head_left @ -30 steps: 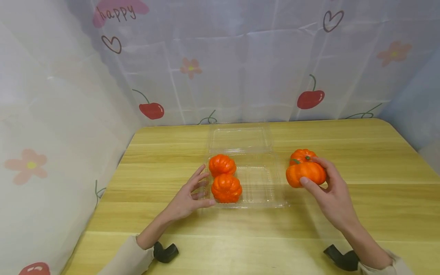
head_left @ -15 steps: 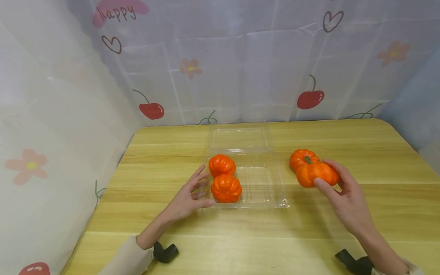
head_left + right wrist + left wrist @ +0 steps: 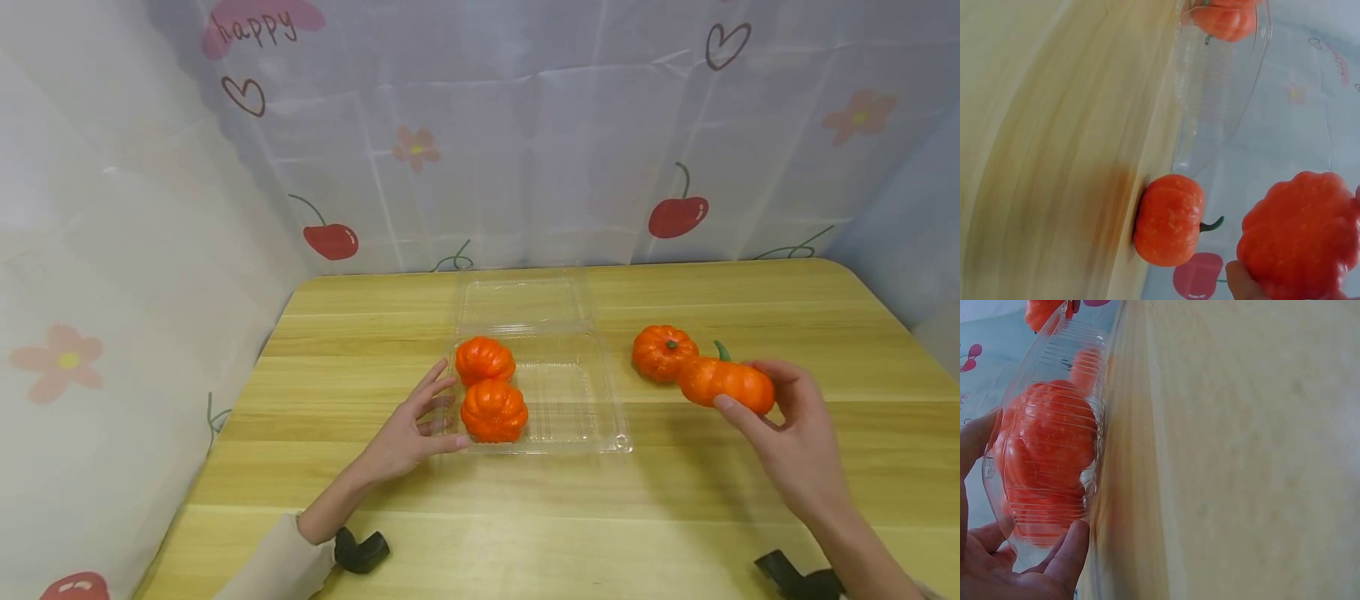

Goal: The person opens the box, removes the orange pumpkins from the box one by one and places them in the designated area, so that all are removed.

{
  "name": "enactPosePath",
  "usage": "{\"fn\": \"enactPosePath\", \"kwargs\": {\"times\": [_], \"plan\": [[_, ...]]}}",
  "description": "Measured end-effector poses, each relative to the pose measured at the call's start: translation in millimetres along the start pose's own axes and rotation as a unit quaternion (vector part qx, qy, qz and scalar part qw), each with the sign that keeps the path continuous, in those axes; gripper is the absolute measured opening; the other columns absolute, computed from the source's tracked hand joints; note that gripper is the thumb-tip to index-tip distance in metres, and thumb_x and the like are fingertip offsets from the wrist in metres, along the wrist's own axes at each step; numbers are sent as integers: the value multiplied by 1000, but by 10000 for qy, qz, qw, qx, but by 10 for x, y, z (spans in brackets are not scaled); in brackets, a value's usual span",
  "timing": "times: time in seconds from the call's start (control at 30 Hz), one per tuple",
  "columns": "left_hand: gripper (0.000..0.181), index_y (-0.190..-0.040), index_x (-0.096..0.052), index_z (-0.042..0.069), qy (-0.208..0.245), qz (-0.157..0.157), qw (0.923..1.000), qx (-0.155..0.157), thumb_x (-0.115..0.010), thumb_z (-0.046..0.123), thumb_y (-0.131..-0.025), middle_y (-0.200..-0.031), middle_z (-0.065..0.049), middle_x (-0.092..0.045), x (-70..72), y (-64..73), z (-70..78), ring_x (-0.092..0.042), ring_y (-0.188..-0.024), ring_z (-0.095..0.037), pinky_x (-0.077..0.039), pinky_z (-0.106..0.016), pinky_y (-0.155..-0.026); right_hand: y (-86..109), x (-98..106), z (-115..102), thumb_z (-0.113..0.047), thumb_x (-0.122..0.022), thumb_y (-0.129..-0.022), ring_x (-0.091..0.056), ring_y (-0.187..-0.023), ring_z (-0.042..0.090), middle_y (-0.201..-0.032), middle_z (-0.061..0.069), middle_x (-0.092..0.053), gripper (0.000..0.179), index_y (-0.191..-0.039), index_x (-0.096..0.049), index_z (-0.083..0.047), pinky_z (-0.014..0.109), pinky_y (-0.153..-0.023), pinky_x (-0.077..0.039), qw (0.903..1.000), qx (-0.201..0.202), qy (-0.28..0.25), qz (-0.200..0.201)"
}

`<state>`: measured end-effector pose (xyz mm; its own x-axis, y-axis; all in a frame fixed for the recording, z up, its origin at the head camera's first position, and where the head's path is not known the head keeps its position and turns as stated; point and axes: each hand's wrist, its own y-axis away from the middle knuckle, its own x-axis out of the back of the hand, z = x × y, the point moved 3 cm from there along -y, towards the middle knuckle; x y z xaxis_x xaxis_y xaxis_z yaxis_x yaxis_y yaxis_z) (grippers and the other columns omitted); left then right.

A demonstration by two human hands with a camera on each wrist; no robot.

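Observation:
My right hand [image 3: 798,437] grips a small orange pumpkin [image 3: 727,385] with a green stem between thumb and fingers, raised off the table. In the right wrist view this held pumpkin [image 3: 1300,237] shows its ribbed underside. Another pumpkin [image 3: 663,354] sits on the table just left of it. My left hand [image 3: 405,433] has its fingers spread against the left side of a clear plastic clamshell box [image 3: 573,400]; its thumb lies at the front left corner. Inside the box's left half are a rear pumpkin [image 3: 485,360] and a front pumpkin [image 3: 494,411], touching each other.
The box's clear lid [image 3: 525,302] lies folded back toward the patterned curtain [image 3: 540,183] behind the table. Wood-grain tabletop [image 3: 540,517] stretches in front of the box. Black curved pieces [image 3: 362,552] show at both wrists.
My right hand has moved to the right with its pumpkin, uncovering the pumpkin on the table. The held pumpkin's stem now shows more. My left hand and the box have stayed still.

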<state>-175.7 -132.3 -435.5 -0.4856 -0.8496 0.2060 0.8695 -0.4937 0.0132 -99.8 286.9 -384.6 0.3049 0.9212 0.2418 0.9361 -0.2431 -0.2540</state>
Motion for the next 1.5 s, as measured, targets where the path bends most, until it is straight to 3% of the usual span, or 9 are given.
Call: {"fn": "enactPosePath", "kwargs": {"times": [0.27,0.33,0.57,0.63,0.7,0.8,0.9,1.3,1.5], "plan": [[92,-156,-27,12,-26,-15,10000,40,-82,15,-83,-164,6,-7,-4,-2,6,-34,-140,-34,-43,-44,-105,-40,105,25,-7,-67,-93,-43,-105,5,-132,6,-36,57,-143,-41,-1,3,-79,-44,9947,-185,1014,3],[91,-156,-27,12,-26,-11,10000,51,-82,15,-83,-164,6,-7,-3,-2,7,-34,-140,-34,-42,-44,-106,-55,117,31,-8,-68,-93,-43,-104,5,-133,9,-33,56,-141,-42,1,3,-78,-44,9938,-205,1091,-3],[93,-157,-26,13,8,-10,10000,38,-82,14,-83,-164,5,-8,1,-3,12,-35,-140,-34,-43,-44,-105,-82,130,60,-3,-76,-86,-37,-114,6,-131,-9,-33,58,-136,-48,-8,3,-83,-40,9938,-76,1102,98],[93,-157,-26,13,31,-12,10000,32,-82,13,-83,-164,5,-8,2,-3,12,-35,-140,-34,-43,-43,-105,-81,138,73,-4,-76,-86,-34,-122,10,-135,-4,-34,58,-137,-48,-9,12,-98,-40,9935,-64,1135,48],[91,-156,-27,12,46,-18,10000,27,-81,12,-83,-164,5,-8,3,0,11,-35,-140,-35,-43,-43,-105,-90,152,98,-7,-76,-87,-32,-128,13,-141,3,-34,59,-140,-47,-10,13,-100,-39,9925,-85,1218,-2],[90,-155,-29,11,51,-19,10000,38,-82,12,-83,-164,5,-8,1,0,11,-34,-140,-34,-43,-43,-105,-114,168,126,-9,-75,-89,-31,-134,15,-149,11,-31,63,-143,-44,-7,12,-99,-39,9912,-163,1316,-28],[89,-155,-29,10,38,-9,10000,51,-82,12,-83,-164,5,-8,-1,-1,9,-34,-140,-34,-43,-42,-105,-151,180,148,-10,-74,-90,-31,-137,20,-152,18,-30,67,-146,-39,0,0,-81,-39,9891,-280,1445,-11],[89,-155,-29,11,70,2,9999,75,-81,11,-83,-164,6,-9,3,-6,7,-35,-140,-33,-44,-42,-105,-349,249,323,-31,-68,-95,-17,-144,43,-158,22,-20,75,-150,-29,2,0,-73,-37,9849,-930,1453,-106],[89,-155,-30,9,84,-2,9999,80,-82,11,-82,-164,6,-9,7,-8,0,-35,-140,-33,-44,-41,-104,-472,258,450,-32,-64,-97,-24,-138,50,-150,29,-27,69,-143,-34,10,21,-98,-37,9823,-939,1620,-48]]}}
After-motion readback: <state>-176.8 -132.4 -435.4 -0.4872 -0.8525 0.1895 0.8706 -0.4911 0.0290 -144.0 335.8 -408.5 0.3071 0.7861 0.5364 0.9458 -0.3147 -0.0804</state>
